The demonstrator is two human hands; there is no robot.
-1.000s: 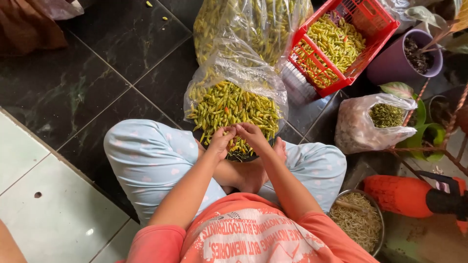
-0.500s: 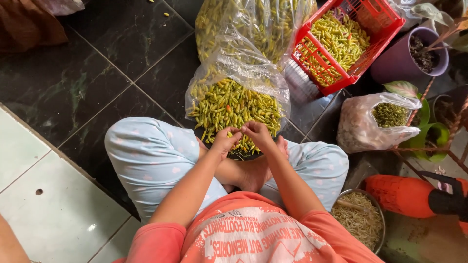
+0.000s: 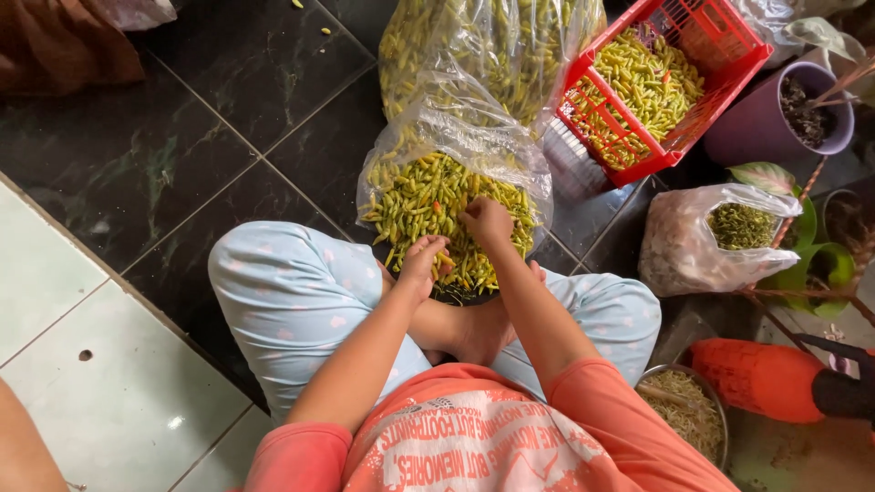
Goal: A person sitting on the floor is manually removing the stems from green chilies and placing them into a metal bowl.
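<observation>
Item one: my left hand (image 3: 422,264), fingers drawn together at the near edge of the chilli heap, pinching what looks like a small chilli with an orange tint, though the grip is too small to make out fully. Item two: my right hand (image 3: 488,221), knuckles up and fingers curled down into the heap, resting on the chillies; I cannot tell whether it has closed on one. Item three: the heap of green-yellow chillies (image 3: 428,205), lying in the open mouth of a clear plastic bag (image 3: 465,137) on the dark tiled floor (image 3: 228,118), directly ahead of my crossed legs in pale blue trousers (image 3: 292,296); both hands sit over its near half, the left at its rim, the right just beyond and to the right of the left. Item four: a second clear bag of chillies (image 3: 474,46), behind the first and touching it. Item five: a red plastic crate (image 3: 674,82), tilted, holding more yellow-green chillies, just right of the bags. Item six: a smaller clear bag of green stems (image 3: 720,237), to my right, well apart from my hands. Item seven: a round metal bowl of pale stems (image 3: 688,419), beside my right knee. Item eight: a purple pot of soil (image 3: 793,118), beyond the crate.
</observation>
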